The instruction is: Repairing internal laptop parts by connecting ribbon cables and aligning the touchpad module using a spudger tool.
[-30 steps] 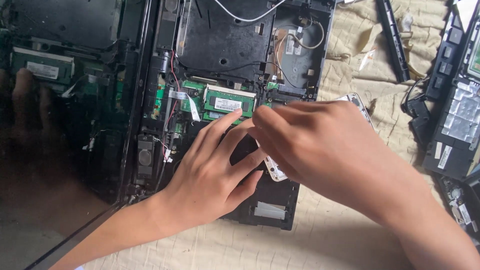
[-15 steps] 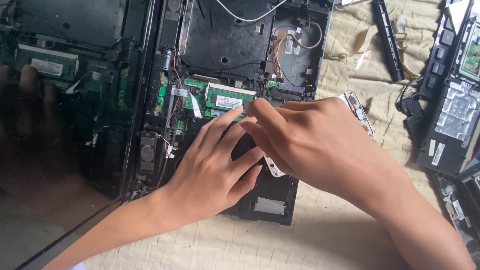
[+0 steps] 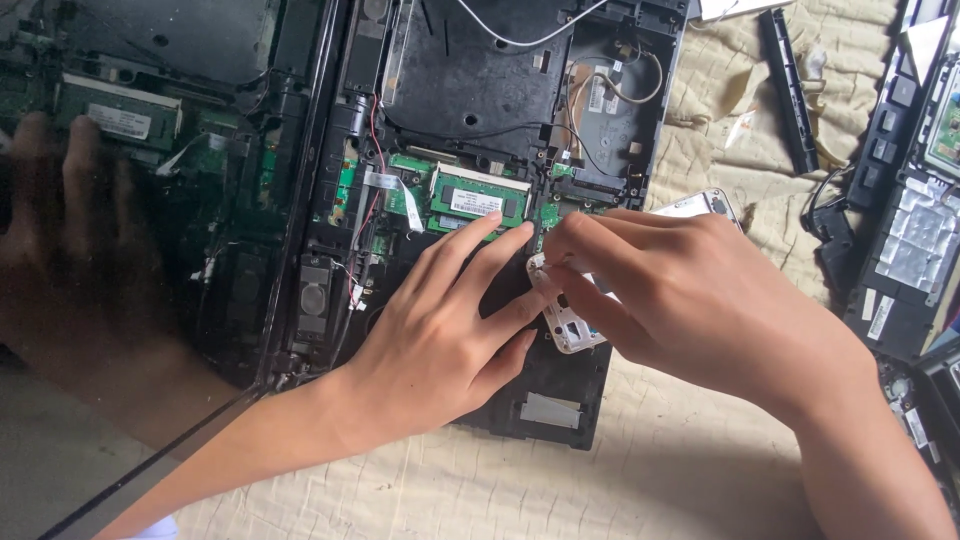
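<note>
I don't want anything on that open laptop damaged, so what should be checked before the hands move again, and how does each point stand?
1. Left hand steadies the laptop base: ok, it lies flat on it.
2. Right hand grips the white metal bracket: ok, fingers pinch it.
3. Bracket screws out: cannot tell, hidden.
4. Memory module untouched: ok, fingertips stop just short.
5. Red wire clear of hands: ok.
</note>
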